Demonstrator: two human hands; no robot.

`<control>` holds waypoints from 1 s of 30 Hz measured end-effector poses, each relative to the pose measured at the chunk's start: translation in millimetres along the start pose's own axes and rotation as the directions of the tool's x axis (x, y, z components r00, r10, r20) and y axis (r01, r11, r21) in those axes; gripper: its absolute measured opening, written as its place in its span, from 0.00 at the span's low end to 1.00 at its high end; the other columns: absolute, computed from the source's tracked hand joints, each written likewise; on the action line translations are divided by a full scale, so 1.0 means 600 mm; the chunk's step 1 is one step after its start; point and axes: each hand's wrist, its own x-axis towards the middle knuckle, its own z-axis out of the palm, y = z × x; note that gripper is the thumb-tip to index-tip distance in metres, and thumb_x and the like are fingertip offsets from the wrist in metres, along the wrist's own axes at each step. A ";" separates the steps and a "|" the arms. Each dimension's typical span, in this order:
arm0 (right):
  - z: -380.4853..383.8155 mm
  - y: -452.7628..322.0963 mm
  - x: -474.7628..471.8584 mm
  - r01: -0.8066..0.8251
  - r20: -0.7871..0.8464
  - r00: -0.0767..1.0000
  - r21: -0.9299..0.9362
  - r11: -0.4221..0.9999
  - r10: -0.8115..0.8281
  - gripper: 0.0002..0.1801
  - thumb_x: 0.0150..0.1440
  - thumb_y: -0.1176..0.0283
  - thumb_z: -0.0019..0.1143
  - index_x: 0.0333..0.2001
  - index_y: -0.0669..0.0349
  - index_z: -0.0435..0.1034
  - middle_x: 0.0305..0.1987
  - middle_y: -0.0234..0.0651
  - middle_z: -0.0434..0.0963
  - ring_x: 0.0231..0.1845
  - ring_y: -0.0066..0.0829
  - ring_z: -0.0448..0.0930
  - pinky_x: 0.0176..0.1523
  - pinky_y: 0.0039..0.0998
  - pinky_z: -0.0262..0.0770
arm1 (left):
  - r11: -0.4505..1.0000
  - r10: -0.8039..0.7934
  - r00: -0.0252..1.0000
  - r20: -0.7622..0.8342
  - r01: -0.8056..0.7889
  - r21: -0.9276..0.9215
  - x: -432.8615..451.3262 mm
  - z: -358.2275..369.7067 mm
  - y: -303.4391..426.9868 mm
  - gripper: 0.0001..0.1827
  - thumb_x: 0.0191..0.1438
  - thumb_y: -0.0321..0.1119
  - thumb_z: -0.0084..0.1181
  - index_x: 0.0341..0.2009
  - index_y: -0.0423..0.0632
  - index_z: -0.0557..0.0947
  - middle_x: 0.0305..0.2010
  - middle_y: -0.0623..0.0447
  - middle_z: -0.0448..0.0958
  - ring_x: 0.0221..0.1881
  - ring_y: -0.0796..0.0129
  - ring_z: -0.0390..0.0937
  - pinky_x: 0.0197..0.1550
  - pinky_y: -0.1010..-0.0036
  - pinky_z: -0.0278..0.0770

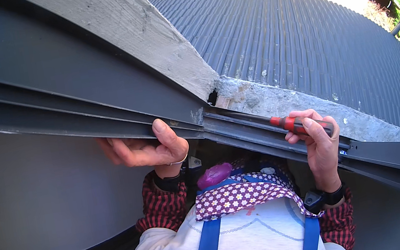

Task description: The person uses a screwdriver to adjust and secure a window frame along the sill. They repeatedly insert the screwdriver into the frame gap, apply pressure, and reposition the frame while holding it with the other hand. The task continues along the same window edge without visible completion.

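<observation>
My right hand [319, 140] holds a screwdriver [291, 125] by its red and dark grey handle. Its long dark shaft lies along the lower track of a dark metal window frame [251, 122] and points left at the frame's corner joint [201, 118]. Where the tip meets the joint is hard to make out. Left of that joint, my left hand [144, 151] grips the lower edge of the adjoining frame section [73, 111], thumb over the rim and fingers curled beneath. Pale smears mark the metal at the joint.
Rough concrete ledges [255, 95] meet outside the joint, with a small dark hole [213, 97] there. Beyond lies a ribbed dark roof [279, 30]. A grey wall panel [46, 184] stands below left. A purple bundle [215, 175] sits in the patterned apron [242, 196] on my front.
</observation>
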 end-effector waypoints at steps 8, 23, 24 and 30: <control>0.006 0.021 0.001 0.006 0.036 0.999 -0.032 0.999 -0.005 0.12 0.62 0.76 0.51 0.42 0.77 0.74 0.40 0.44 0.81 0.28 0.29 0.83 0.39 0.25 0.80 | 0.999 -0.003 1.000 0.001 0.003 -0.037 0.007 0.003 0.005 0.37 0.55 0.33 0.49 0.64 0.28 0.53 0.67 0.21 0.46 0.69 0.33 0.51 0.69 0.49 0.56; -0.018 0.060 0.015 -0.030 0.056 0.998 0.158 0.987 0.022 0.13 0.61 0.73 0.53 0.41 0.76 0.75 0.44 0.47 0.79 0.31 0.33 0.83 0.41 0.28 0.82 | 0.999 0.037 0.999 0.022 -0.037 -0.001 0.014 0.001 0.006 0.36 0.56 0.33 0.48 0.64 0.28 0.54 0.67 0.19 0.46 0.69 0.32 0.52 0.68 0.48 0.55; -0.019 0.060 0.015 -0.038 0.062 0.998 0.156 0.987 0.028 0.13 0.61 0.73 0.53 0.41 0.76 0.75 0.45 0.47 0.79 0.31 0.33 0.83 0.41 0.28 0.82 | 0.999 0.038 0.999 0.015 -0.038 -0.002 0.014 0.002 0.006 0.36 0.56 0.33 0.48 0.64 0.28 0.54 0.67 0.19 0.46 0.69 0.32 0.52 0.69 0.48 0.55; -0.022 0.060 0.014 -0.025 0.070 0.997 0.168 0.985 0.013 0.13 0.61 0.74 0.52 0.40 0.77 0.74 0.44 0.48 0.80 0.31 0.33 0.83 0.41 0.28 0.82 | 1.000 0.023 1.000 -0.006 -0.023 0.005 0.010 0.003 0.006 0.36 0.56 0.34 0.49 0.64 0.28 0.54 0.68 0.19 0.47 0.69 0.32 0.52 0.69 0.49 0.56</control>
